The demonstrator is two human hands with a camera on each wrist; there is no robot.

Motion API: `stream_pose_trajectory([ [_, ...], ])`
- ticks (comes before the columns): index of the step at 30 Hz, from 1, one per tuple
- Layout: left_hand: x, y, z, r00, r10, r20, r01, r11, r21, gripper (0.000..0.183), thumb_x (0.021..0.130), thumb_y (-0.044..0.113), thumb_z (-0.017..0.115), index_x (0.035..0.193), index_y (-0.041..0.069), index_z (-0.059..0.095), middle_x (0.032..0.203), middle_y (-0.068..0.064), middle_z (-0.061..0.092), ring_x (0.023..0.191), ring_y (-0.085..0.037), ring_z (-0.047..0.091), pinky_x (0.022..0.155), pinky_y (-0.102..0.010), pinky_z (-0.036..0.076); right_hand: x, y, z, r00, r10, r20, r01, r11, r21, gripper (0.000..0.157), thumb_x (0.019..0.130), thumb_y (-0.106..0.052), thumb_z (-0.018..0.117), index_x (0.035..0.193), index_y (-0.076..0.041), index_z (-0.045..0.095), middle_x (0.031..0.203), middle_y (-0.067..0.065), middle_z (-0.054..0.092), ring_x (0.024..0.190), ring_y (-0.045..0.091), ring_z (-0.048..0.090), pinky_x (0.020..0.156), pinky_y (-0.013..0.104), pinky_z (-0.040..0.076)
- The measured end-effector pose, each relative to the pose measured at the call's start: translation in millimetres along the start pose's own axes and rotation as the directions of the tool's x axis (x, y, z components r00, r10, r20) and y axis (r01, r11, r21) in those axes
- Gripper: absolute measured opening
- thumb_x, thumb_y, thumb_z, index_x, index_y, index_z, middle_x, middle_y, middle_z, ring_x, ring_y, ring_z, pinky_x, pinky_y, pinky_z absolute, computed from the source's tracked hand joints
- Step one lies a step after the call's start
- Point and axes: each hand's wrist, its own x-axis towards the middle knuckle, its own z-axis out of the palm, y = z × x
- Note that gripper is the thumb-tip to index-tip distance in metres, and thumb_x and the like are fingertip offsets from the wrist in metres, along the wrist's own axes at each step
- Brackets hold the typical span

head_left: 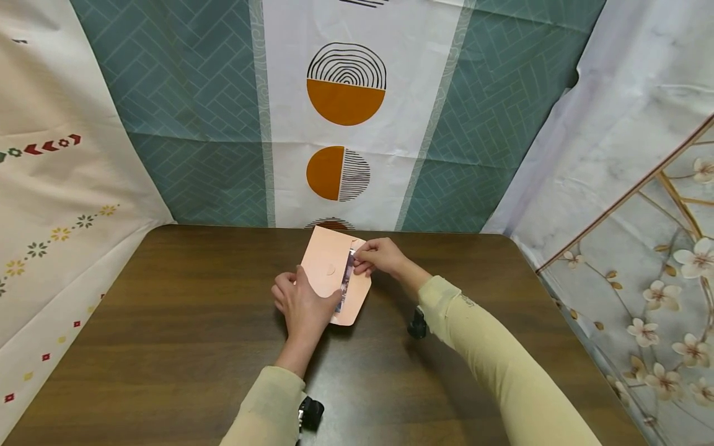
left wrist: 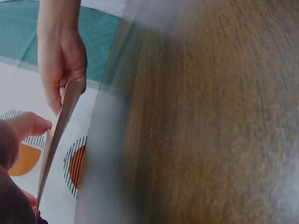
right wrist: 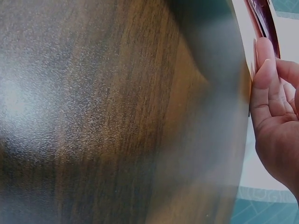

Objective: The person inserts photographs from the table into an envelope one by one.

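A peach paper envelope (head_left: 325,254) is held up above the table with its flap (head_left: 359,296) unfolded to the right. From its opening shows a narrow strip of a dark purple, glossy picture card (head_left: 345,284). My left hand (head_left: 305,305) grips the envelope by its left and lower part, thumb across the front; the left wrist view has the envelope (left wrist: 52,142) edge-on. At the upper part of the opening, my right hand (head_left: 382,256) pinches the card. In the right wrist view the card's edge (right wrist: 268,21) runs into the fingers (right wrist: 264,74).
A brown wooden table (head_left: 184,334) lies below both hands. Behind it hangs a green and white patterned cloth (head_left: 195,124). A cream cloth (head_left: 61,198) borders the left side, a floral cloth (head_left: 630,291) the right.
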Motion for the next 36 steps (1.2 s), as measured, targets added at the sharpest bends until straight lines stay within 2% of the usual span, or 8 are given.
stream_pose_trajectory([
  [7,-0.5,-0.6,0.9,1.000,0.002,-0.004,-0.002,1.000,-0.001,0.099,0.074,0.037,0.096,0.149,-0.007,0.050,0.129,-0.025,0.040,0.128,-0.045,0.032,0.105,-0.060,0.030,1.6,-3.9,0.5,1.000,0.013,0.027,-0.014,1.000,0.016,0.016,0.104,0.000,0.065,0.112,0.013,0.070,0.083,0.008,0.077,0.068,0.012,0.076,0.064,0.029,0.062],
  [16,-0.7,-2.5,1.4,1.000,0.009,-0.012,-0.009,1.000,-0.015,0.098,0.074,0.036,0.096,0.149,-0.008,0.050,0.127,-0.025,0.040,0.127,-0.046,0.032,0.105,-0.061,0.030,2.4,-7.5,-0.1,0.999,0.033,0.034,-0.033,0.999,0.022,0.018,0.105,-0.007,0.066,0.107,0.010,0.071,0.084,0.010,0.077,0.070,0.014,0.077,0.070,0.035,0.064],
  [29,-1.1,-2.3,3.1,1.000,0.005,-0.017,-0.006,1.000,-0.025,0.097,0.073,0.036,0.097,0.146,-0.008,0.052,0.125,-0.025,0.041,0.125,-0.046,0.034,0.103,-0.061,0.032,3.0,-7.8,-0.2,0.997,0.047,0.067,-0.050,0.998,0.038,0.017,0.105,-0.006,0.066,0.106,0.010,0.070,0.086,0.013,0.078,0.070,0.015,0.078,0.069,0.035,0.064],
  [36,-0.1,-4.4,4.5,1.000,-0.008,-0.010,0.008,1.000,-0.024,0.098,0.073,0.037,0.096,0.147,-0.008,0.052,0.126,-0.025,0.041,0.125,-0.046,0.034,0.102,-0.061,0.031,2.2,-8.0,-2.4,0.996,0.030,0.083,-0.032,0.999,0.016,0.019,0.106,-0.008,0.065,0.108,0.010,0.071,0.088,0.014,0.078,0.073,0.017,0.078,0.073,0.037,0.065],
])
